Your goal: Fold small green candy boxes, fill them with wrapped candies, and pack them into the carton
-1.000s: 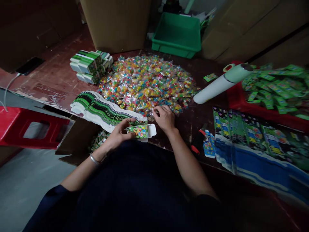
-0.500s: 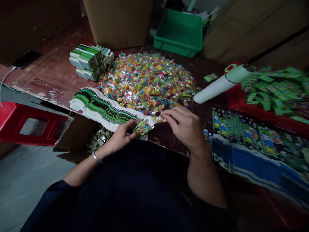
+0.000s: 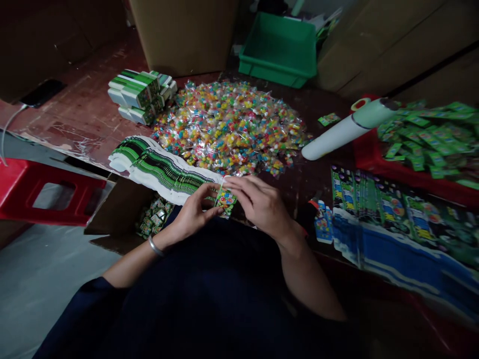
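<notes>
My left hand holds a small green printed box upright between thumb and fingers, near the table's front edge. At the top of that box are the closed fingers of my right hand; the candy packet is no longer visible there. Beside my left hand, a long fanned row of flat green and white boxes runs to the left. Behind both hands lies a large heap of clear packets of coloured candy.
Bundled cartons stand back left, and a green tray at the back. A white roll, printed blue-green sheets and a heap of green packs lie right. An open cardboard box holds small boxes below left.
My right hand has moved left from the heap's edge to the box top, and the candy packet it pinched has gone from sight. The green box is now more upright.
</notes>
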### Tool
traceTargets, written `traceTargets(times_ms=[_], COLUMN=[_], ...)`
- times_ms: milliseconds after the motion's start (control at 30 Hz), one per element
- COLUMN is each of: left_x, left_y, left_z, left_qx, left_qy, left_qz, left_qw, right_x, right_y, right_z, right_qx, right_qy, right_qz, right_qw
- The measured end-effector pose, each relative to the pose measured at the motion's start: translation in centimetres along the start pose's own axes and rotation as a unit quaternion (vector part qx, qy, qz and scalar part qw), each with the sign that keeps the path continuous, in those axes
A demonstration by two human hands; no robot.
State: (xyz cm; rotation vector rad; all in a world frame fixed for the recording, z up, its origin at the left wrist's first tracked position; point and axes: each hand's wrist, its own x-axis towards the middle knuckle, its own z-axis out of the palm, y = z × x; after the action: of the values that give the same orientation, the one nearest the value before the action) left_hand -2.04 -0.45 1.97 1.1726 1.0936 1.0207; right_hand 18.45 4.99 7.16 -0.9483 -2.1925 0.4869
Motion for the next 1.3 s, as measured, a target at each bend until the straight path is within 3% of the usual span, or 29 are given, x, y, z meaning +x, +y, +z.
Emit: traceTargets(times_ms=[100,267,367,467,600,733,867,1033,1133,1300], left_x=[-0.3,-0.7,-0.7,-0.6,-0.3,-0.4,-0.7,-1.0,-1.1,-1.2], left_y=[0.5,0.8,0.7,0.7,1.1,0.9,0.5,0.8,1.1,0.7], left_z=[0.1,0.2,0.3,0.4,0.7,0.6,0.0,-0.7,-0.9,-0.7], left_qx=[-0.062,-0.064,-0.057,-0.065,-0.114,-0.096,-0.007,0.055,0.073,0.064], left_qy=[0.014,0.001,-0.034,-0.043,-0.008,-0.009,0.003,-0.041,-0.052,-0.043], left_qz=[0.019,0.037,0.025,0.017,0.013,0.019,0.074,0.087,0.093,0.100], left_qw=[0.998,0.997,0.997,0.997,0.993,0.995,0.997,0.994,0.992,0.992], right_x=[-0.8,-3.0,-3.8,-3.8,-3.1,-2.3,-1.5,-0.6,-0.4,-1.2], right_y=[-0.4,-0.2,0.0,0.0,-0.4,-0.6,-0.2,0.7,0.7,-0.8], right_z=[0.0,2.9,4.7,5.4,5.3,4.6,3.6,2.7,2.7,3.1], right_qx=[0.017,0.125,0.167,0.201,0.256,0.306,0.344,0.331,0.316,0.253], right_qy=[0.112,0.094,0.130,0.149,0.195,0.151,0.086,0.048,0.056,0.092], right_qz=[0.036,0.102,0.132,0.152,0.175,0.183,0.249,0.276,0.261,0.178], right_qw=[0.993,0.982,0.968,0.956,0.931,0.922,0.901,0.901,0.910,0.946])
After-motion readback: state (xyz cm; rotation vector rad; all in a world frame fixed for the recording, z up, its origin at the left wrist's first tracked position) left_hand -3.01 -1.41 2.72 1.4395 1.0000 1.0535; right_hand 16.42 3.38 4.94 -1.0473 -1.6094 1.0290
